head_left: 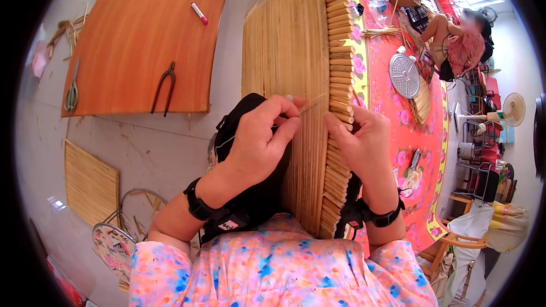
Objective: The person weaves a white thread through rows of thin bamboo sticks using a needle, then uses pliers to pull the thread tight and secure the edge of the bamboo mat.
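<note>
Head view, single: a wide fisheye worn on the person's head, facing steeply down over the flowered chest and both forearms. It sits close above the woven bamboo mat (296, 79) held upright at centre. Straight edges bow toward the dark round rim. The outer field takes in the floor and the floral tablecloth (415, 136).

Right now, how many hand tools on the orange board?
3: green-handled scissors at its left edge, dark pliers near the middle, a red-capped marker toward the top right. Others may be out of view.
</note>
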{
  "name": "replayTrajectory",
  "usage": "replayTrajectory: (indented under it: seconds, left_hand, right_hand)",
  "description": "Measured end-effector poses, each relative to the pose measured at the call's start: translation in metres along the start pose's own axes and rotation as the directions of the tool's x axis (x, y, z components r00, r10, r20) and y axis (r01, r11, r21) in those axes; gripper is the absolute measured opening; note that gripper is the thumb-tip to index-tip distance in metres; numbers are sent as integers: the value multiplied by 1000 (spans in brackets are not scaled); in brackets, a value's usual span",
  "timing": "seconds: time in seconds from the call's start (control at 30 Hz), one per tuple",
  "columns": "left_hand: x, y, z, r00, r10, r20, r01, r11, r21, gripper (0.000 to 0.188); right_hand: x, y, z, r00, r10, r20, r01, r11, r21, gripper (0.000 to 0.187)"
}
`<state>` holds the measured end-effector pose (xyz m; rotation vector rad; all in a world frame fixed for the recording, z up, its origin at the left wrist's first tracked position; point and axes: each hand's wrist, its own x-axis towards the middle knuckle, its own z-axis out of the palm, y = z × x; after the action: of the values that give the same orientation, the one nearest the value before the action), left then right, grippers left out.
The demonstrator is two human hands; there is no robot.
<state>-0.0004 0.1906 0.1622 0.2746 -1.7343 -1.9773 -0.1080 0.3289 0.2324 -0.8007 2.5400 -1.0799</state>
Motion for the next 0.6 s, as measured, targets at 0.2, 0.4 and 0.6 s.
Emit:
replayTrajectory:
  seconds: [0.2,0.4,0.6]
  left_hand:
    - [2,9,-22,988,157,-10,-140,904,403,5]
    - [7,18,-27,978,195,71,-202,820,536,7]
    - [10,14,-26,958,261,121,-284,782,555,8]
  right_hand:
    - [0,-5,-1,999,-32,-32,25,979,-202,18]
    - [3,-18,4,999,-32,-41,20,964,-265,19]
    - [5,-2,10,998,-35,-47,32,998,-56,19]
